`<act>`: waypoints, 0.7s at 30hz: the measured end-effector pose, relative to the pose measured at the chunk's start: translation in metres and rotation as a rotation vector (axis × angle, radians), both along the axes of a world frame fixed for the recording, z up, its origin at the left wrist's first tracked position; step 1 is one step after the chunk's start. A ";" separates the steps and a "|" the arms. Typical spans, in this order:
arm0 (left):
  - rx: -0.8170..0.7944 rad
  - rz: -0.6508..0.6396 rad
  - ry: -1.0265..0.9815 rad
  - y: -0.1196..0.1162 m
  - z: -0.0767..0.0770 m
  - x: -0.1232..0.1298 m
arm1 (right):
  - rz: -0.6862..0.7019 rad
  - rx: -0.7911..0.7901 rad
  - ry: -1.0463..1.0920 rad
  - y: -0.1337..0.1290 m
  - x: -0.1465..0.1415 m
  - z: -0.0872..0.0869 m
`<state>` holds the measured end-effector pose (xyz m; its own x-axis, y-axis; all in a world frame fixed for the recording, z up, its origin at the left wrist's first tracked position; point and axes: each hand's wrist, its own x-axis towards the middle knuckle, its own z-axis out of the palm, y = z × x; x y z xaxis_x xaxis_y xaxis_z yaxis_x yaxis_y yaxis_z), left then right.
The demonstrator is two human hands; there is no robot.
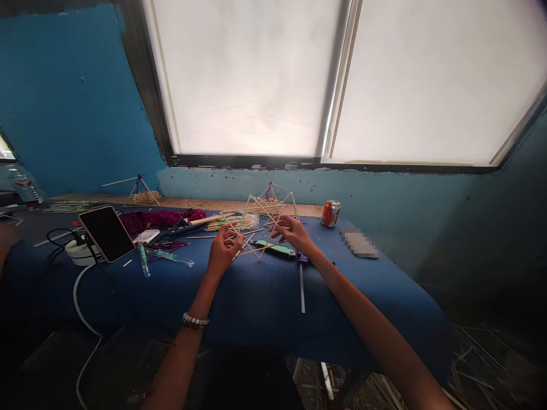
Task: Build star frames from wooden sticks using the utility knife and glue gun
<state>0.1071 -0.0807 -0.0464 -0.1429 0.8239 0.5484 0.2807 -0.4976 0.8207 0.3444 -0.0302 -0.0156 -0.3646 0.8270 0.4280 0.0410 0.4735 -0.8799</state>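
Observation:
Between my two hands is a frame of thin wooden sticks, joined at angles and held just above the blue table. My left hand has its fingers closed on the frame's left side; a beaded bracelet circles that wrist. On the right side, my right hand pinches the frame with thumb and fingers. Behind and partly under the sticks lies a green utility knife. A glue gun with a clear glue stick sits beside my right wrist.
Blue table carries a phone by a white power socket, glue stick packets, purple string and bundled sticks. Stick pyramids stand behind. An orange can is at right. A person's blurred hand shows far left.

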 end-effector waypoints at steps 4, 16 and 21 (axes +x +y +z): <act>-0.018 -0.040 -0.017 -0.002 0.002 -0.001 | -0.022 -0.013 0.015 0.002 0.001 0.000; -0.146 -0.059 -0.194 0.004 0.007 -0.005 | 0.117 -0.220 0.088 0.000 0.009 0.003; -0.161 -0.062 -0.159 0.014 0.007 -0.010 | 0.092 -0.190 0.122 0.000 0.010 0.004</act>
